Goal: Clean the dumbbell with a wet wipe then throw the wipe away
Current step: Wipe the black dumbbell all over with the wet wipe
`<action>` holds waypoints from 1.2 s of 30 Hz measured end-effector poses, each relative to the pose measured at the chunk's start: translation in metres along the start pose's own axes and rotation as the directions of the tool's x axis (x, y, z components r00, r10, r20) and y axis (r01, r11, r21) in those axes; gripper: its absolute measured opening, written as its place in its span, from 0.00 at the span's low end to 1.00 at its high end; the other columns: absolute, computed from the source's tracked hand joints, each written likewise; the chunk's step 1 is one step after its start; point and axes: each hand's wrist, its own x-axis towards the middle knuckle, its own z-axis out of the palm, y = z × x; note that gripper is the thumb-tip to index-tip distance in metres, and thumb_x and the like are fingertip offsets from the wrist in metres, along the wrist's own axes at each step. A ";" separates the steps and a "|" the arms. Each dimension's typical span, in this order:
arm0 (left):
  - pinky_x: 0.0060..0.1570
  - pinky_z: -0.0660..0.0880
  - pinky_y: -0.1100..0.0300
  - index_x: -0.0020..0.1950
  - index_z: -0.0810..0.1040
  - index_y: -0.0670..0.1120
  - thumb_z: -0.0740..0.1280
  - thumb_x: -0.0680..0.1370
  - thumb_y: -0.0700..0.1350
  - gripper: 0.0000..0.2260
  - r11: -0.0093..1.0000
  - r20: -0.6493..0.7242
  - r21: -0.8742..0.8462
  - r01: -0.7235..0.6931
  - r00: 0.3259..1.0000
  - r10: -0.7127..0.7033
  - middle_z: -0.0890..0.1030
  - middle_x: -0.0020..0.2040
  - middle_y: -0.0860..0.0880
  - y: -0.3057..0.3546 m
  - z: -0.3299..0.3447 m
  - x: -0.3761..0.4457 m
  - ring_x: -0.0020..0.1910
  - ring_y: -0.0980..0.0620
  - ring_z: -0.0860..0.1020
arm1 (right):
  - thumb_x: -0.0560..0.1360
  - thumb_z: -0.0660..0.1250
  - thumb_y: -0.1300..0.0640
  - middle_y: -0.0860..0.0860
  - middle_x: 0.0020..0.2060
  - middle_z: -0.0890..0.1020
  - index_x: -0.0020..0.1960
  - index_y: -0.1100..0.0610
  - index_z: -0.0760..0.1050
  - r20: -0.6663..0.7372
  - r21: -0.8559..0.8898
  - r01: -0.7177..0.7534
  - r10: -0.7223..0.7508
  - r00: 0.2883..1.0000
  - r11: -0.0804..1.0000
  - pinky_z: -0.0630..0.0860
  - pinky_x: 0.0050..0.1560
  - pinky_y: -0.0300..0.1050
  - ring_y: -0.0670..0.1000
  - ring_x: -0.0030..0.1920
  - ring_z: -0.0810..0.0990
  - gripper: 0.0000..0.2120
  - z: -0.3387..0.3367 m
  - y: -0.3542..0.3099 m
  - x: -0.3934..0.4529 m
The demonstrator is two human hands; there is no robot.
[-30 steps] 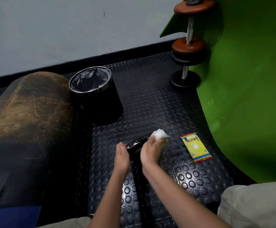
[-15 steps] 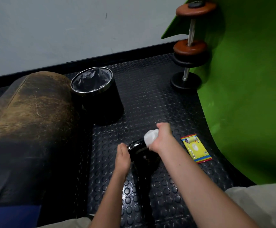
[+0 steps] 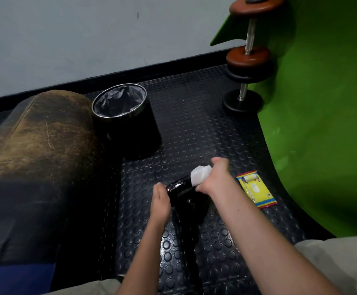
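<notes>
A black dumbbell (image 3: 186,199) stands on the studded rubber floor (image 3: 205,128) in front of me, its glossy top plate tilted up. My right hand (image 3: 214,177) grips a folded white wet wipe (image 3: 200,174) and holds it against the far right edge of that top plate. The flat palm of my left hand (image 3: 160,201) presses against the plate's left side, fingers straight. A black bin (image 3: 128,124) with a grey liner and a metal rim stands open behind the dumbbell, to the left.
A yellow wipe packet (image 3: 256,189) lies on the floor right of my hand. A second dumbbell (image 3: 246,58) with brown plates stands upright at the back right against a green sheet (image 3: 322,103). A worn brown leather bench (image 3: 34,150) fills the left side.
My right hand moved from the near side of the plate up and over to its far right edge, carrying the wipe. The left hand stayed in place.
</notes>
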 end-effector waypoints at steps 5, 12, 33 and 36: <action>0.61 0.71 0.48 0.61 0.71 0.36 0.47 0.85 0.53 0.23 1.000 -0.042 -0.009 0.009 0.999 -0.009 0.78 0.59 0.38 0.000 0.000 0.000 0.62 0.40 0.74 | 0.71 0.64 0.46 0.53 0.48 0.78 0.49 0.57 0.74 0.031 0.016 0.004 -0.004 1.000 1.000 0.77 0.42 0.48 0.57 0.44 0.78 0.15 0.009 0.040 0.003; 0.66 0.69 0.47 0.64 0.71 0.37 0.47 0.84 0.55 0.24 1.000 -0.013 0.020 -0.005 1.000 0.005 0.77 0.63 0.40 0.002 -0.001 -0.001 0.65 0.41 0.73 | 0.78 0.55 0.46 0.51 0.46 0.76 0.47 0.56 0.73 0.098 0.169 0.011 -0.028 0.995 0.985 0.72 0.51 0.44 0.53 0.48 0.77 0.15 0.001 0.028 0.004; 0.53 0.70 0.53 0.50 0.70 0.41 0.47 0.85 0.51 0.18 1.000 -0.041 0.008 -0.024 0.999 0.024 0.76 0.47 0.45 -0.003 0.000 0.003 0.53 0.46 0.74 | 0.71 0.61 0.39 0.57 0.41 0.82 0.43 0.62 0.76 0.190 0.111 -0.023 0.001 0.982 0.994 0.77 0.47 0.50 0.58 0.42 0.80 0.24 -0.005 0.041 0.022; 0.42 0.66 0.55 0.43 0.65 0.46 0.47 0.85 0.50 0.15 0.999 -0.046 0.026 -0.024 0.999 0.025 0.70 0.40 0.50 0.002 0.000 0.004 0.44 0.50 0.68 | 0.65 0.67 0.41 0.59 0.50 0.84 0.55 0.63 0.77 0.112 0.025 -0.030 0.027 0.993 0.999 0.80 0.40 0.52 0.61 0.47 0.84 0.28 0.002 0.056 0.020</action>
